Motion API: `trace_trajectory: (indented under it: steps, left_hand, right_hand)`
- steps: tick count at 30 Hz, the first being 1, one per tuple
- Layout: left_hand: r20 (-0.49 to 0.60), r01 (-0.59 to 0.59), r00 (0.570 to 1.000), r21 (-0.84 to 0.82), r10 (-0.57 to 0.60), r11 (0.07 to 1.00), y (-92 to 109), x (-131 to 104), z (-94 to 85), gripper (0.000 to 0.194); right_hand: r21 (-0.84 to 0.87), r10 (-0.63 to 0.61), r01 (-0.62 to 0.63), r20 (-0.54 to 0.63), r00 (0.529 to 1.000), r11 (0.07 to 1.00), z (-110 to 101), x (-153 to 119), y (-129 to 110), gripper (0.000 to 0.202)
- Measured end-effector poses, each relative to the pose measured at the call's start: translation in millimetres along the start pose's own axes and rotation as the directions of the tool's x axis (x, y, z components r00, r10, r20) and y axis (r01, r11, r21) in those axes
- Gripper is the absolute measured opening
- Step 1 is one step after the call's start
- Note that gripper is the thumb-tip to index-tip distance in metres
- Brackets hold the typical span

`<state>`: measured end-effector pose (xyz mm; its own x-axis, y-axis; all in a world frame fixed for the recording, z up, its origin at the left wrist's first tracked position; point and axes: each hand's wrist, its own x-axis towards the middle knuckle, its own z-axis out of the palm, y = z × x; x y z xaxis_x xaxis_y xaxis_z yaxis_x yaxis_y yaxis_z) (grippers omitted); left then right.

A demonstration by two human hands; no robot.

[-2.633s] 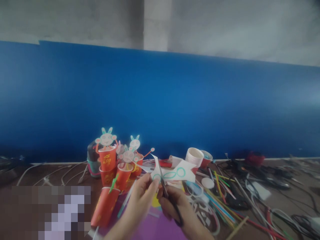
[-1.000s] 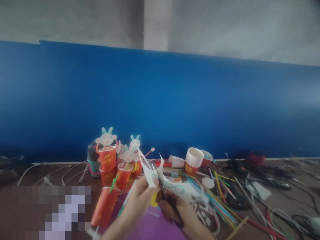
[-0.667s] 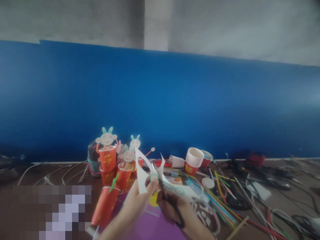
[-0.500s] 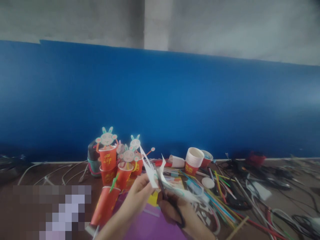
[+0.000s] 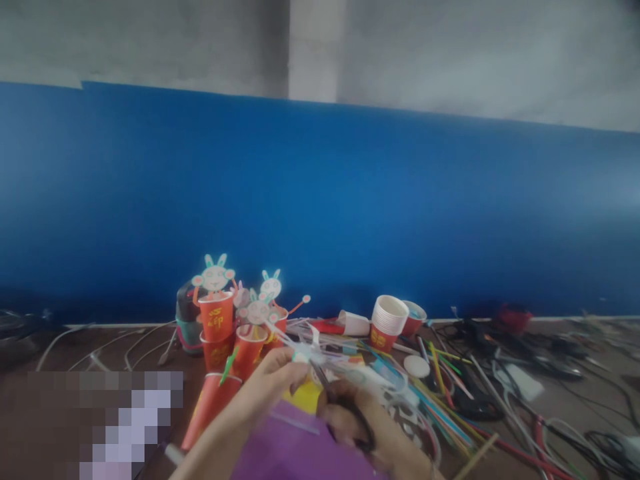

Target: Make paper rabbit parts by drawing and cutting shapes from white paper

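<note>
Currently | wht paper [image 5: 303, 353], blurred, pinched at tips of L fingers [image 5: 281, 364] | R fingers [image 5: 345, 421] clamped on scissors [image 5: 321, 377]

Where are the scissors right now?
In the head view, the scissors are held in the right hand, low and just right of centre, pointing up and left toward the blurred white paper at the left hand.

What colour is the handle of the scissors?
The scissors handle is black; it shows best in the head view, in the right hand.
</note>
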<state>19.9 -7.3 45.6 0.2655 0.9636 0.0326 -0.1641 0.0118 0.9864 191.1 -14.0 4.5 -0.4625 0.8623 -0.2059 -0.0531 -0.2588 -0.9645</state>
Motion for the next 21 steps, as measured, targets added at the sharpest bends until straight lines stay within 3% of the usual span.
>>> trace_trajectory:
  steps: [6, 10, 12, 14, 17, 18, 20, 21]
  left_hand:
    - [-0.034, 0.004, 0.999, 0.048, -0.003, 0.999, -6.7, 3.1, 0.9, 0.029]
    - [0.028, 0.007, 1.000, 0.088, -0.010, 0.996, -3.4, 0.4, 2.6, 0.029]
    - [0.135, 0.016, 0.990, 0.106, -0.030, 0.994, 4.3, -4.4, 7.3, 0.023]
    - [0.371, 0.000, 0.928, 0.099, -0.036, 0.995, 12.8, -9.8, 14.3, 0.023]
    - [0.501, 0.001, 0.865, 0.062, -0.032, 0.998, 16.5, -12.9, 22.0, 0.030]
    - [0.457, 0.005, 0.889, 0.053, -0.029, 0.999, 14.1, -11.7, 22.4, 0.026]
    - [0.176, 0.005, 0.984, 0.003, -0.006, 1.000, 5.7, -6.4, 20.1, 0.020]
    - [0.062, 0.001, 0.998, -0.045, 0.002, 0.999, 0.9, -2.9, 18.1, 0.025]
  right_hand:
    - [0.241, -0.099, 0.095, 0.005, 0.995, 0.966, 3.4, -3.5, -12.3, 0.036]
    - [0.135, -0.159, 0.172, -0.102, 0.982, 0.976, 10.9, -10.3, -18.2, 0.035]
    - [0.041, -0.197, 0.208, -0.185, 0.963, 0.977, 14.3, -13.5, -18.6, 0.034]
    - [-0.009, -0.230, 0.234, -0.234, 0.945, 0.972, 15.8, -15.9, -18.4, 0.035]
    - [-0.024, -0.249, 0.250, -0.227, 0.942, 0.968, 12.5, -15.7, -18.2, 0.035]
    - [-0.022, -0.253, 0.256, -0.245, 0.936, 0.967, 9.8, -14.4, -18.4, 0.033]
    - [-0.012, -0.257, 0.269, -0.333, 0.907, 0.963, 3.1, -11.0, -19.2, 0.030]
    - [-0.011, -0.256, 0.273, -0.382, 0.888, 0.962, -0.3, -9.2, -19.8, 0.030]
